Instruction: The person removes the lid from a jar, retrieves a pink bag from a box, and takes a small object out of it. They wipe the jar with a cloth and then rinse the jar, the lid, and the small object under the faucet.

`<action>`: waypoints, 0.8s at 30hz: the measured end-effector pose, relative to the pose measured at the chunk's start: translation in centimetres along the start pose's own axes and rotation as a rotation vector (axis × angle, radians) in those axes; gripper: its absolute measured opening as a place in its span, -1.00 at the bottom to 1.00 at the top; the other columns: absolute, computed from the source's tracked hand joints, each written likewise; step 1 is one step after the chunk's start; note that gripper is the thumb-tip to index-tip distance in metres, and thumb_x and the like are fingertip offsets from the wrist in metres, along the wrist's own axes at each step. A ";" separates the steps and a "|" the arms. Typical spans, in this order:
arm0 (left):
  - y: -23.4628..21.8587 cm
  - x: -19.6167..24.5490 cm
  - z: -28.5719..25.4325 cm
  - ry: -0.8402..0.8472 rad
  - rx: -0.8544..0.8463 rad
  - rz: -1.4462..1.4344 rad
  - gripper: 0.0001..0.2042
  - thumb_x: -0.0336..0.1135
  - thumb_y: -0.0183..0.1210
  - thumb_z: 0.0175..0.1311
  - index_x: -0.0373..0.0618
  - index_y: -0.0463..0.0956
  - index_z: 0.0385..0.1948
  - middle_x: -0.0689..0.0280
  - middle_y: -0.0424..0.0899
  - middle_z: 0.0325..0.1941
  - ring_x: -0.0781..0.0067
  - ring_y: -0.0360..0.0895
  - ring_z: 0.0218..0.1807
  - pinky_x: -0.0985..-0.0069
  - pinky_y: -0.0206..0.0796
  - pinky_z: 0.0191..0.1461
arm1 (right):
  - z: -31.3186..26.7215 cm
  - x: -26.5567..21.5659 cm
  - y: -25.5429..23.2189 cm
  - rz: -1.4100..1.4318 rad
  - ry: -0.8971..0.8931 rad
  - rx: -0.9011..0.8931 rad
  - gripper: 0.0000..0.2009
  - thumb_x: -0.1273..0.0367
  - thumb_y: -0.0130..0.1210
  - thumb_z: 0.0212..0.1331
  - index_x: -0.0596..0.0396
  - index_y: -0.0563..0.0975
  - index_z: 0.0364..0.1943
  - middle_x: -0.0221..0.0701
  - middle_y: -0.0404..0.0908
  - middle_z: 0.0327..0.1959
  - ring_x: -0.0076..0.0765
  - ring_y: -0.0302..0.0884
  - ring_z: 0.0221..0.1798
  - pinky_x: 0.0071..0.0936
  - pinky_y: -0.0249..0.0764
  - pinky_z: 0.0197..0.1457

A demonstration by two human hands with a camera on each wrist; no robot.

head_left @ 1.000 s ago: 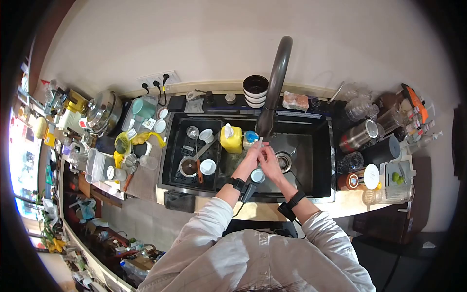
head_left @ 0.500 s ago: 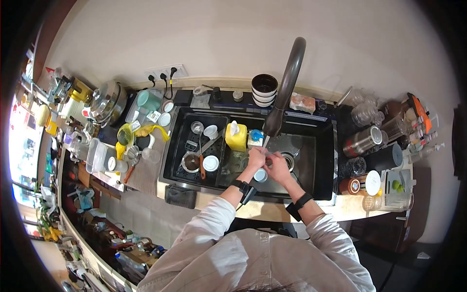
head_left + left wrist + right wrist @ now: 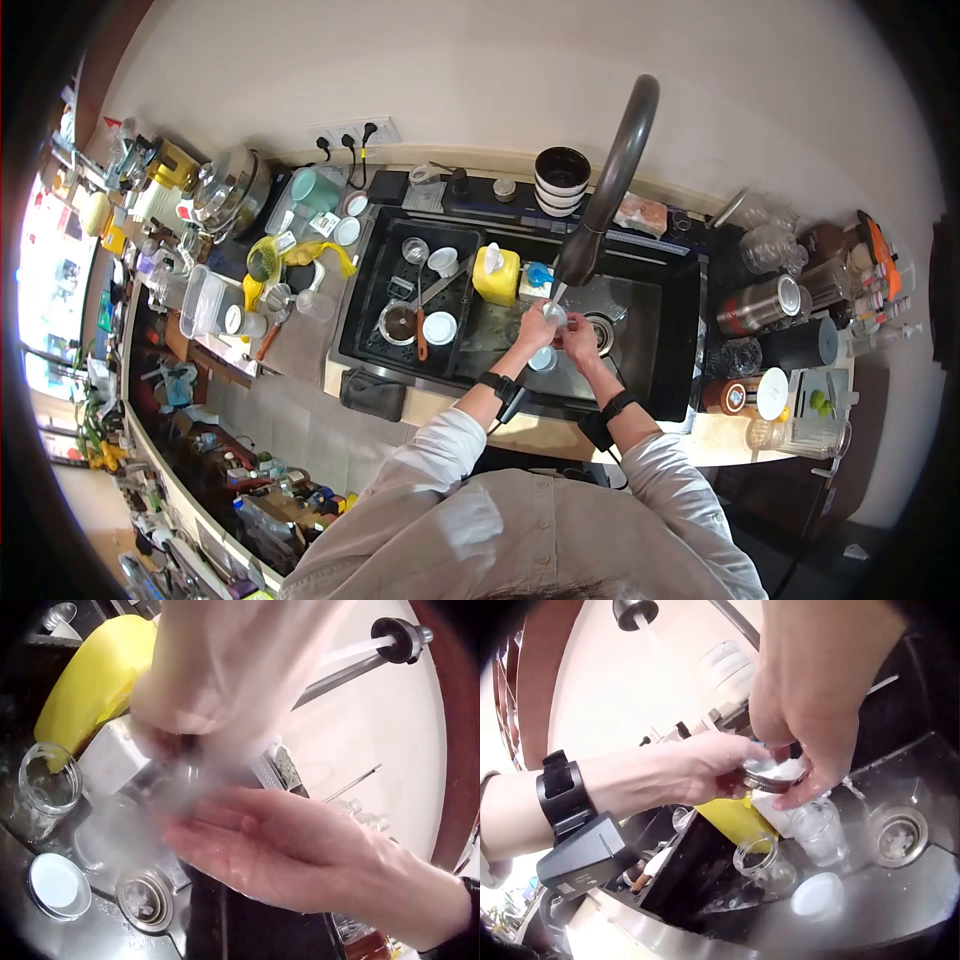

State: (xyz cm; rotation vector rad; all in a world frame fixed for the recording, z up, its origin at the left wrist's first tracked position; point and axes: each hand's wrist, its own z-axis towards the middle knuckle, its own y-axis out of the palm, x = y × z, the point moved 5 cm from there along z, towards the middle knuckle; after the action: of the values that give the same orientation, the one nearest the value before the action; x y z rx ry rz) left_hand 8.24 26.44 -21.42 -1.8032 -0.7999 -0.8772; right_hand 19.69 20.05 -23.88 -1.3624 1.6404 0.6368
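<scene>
Under the running tap [image 3: 578,262], my left hand [image 3: 536,326] and right hand [image 3: 578,340] meet over the sink. Between them is a small round lid [image 3: 776,774] with a metallic rim and a whitish face. My left hand grips its side; the right thumb and fingers hold the opposite edge in the right wrist view. Motion and water blur the fingers in the left wrist view. Below the hands stand an open glass jar [image 3: 767,871] and a clear glass container [image 3: 819,832]. A white lid [image 3: 817,895] lies near them on the sink floor.
A yellow bottle [image 3: 497,275] stands left of the hands, beside a drying tray [image 3: 388,335] with a strainer and several small vessels. The drain [image 3: 900,836] is right of the jars. Stacked bowls [image 3: 561,180] sit behind the sink; bottles and jars crowd the right counter.
The head view has turned, moving the sink and tap rightward. My hands stay together under the tap, with the fingers slightly farther apart and more of the whitish round piece showing between them.
</scene>
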 end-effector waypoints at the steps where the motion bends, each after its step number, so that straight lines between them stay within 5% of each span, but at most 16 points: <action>1: -0.8 0.2 -0.6 -0.063 -0.043 -0.036 -0.63 -0.39 0.15 0.12 -0.21 0.47 0.01 -0.07 0.62 -0.11 -0.05 0.58 -0.02 0.25 0.40 0.06 | 0.3 0.3 0.2 -0.025 -0.008 0.028 -0.72 0.44 0.01 0.27 0.22 0.42 0.05 -0.25 0.58 -0.30 -0.37 0.63 -0.37 -0.42 0.60 -0.38; 5: -2.8 -1.0 -0.3 -0.010 -0.040 0.063 -0.64 -0.46 0.09 0.08 -0.19 0.51 -0.01 -0.04 0.62 -0.03 -0.04 0.57 0.02 0.26 0.39 0.09 | 1.4 0.3 -0.4 -0.350 -0.290 0.113 -0.82 0.37 0.05 0.23 0.18 0.57 -0.20 -0.24 0.61 -0.29 -0.19 0.63 -0.32 -0.28 0.54 -0.29; 7: -3.9 0.3 -1.4 0.107 0.018 0.394 -0.63 -0.49 0.12 0.06 -0.22 0.48 -0.01 0.00 0.65 -0.20 0.02 0.62 -0.09 0.25 0.46 -0.04 | 0.1 -1.6 -0.6 -0.660 -0.457 0.187 -0.80 0.30 0.09 0.17 0.14 0.61 -0.30 -0.18 0.61 -0.25 -0.03 0.62 -0.20 -0.19 0.51 -0.14; 11: -5.6 2.9 -4.4 0.224 0.072 0.929 -0.68 -0.47 0.14 0.10 -0.27 0.44 -0.06 0.17 0.67 -0.44 0.19 0.69 -0.30 0.36 0.54 -0.29 | 0.4 -1.0 2.2 -1.388 -0.764 -0.074 -0.86 0.36 0.07 0.08 0.07 0.62 -0.36 -0.24 0.62 -0.28 -0.20 0.59 -0.16 -0.14 0.31 0.14; 16: -10.4 2.5 -6.5 0.209 0.203 0.903 -0.81 -0.47 0.11 0.12 -0.19 0.46 -0.21 0.17 0.67 -0.41 0.18 0.68 -0.32 0.35 0.53 -0.31 | 2.3 1.3 3.9 -1.549 -0.495 -0.185 -0.86 0.37 0.04 0.09 -0.02 0.63 -0.34 -0.31 0.66 -0.24 -0.20 0.61 -0.08 -0.15 0.33 0.20; 24: -25.3 -2.7 -10.0 -0.124 0.574 0.511 -0.79 -0.45 0.11 0.10 -0.02 0.55 -0.20 -0.03 0.64 -0.40 -0.12 0.62 -0.26 0.04 0.47 -0.19 | 0.4 -1.7 2.8 -1.620 -0.488 -0.098 -0.86 0.32 0.05 0.16 -0.04 0.62 -0.30 -0.33 0.68 -0.30 -0.23 0.65 -0.12 -0.07 0.37 0.14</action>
State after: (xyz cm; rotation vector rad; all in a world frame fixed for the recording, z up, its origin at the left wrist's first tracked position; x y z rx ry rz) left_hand -16.06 25.43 -9.04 -1.4464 -0.5489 -0.1735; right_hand 17.16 22.01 -23.00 -1.8604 -0.1445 0.0004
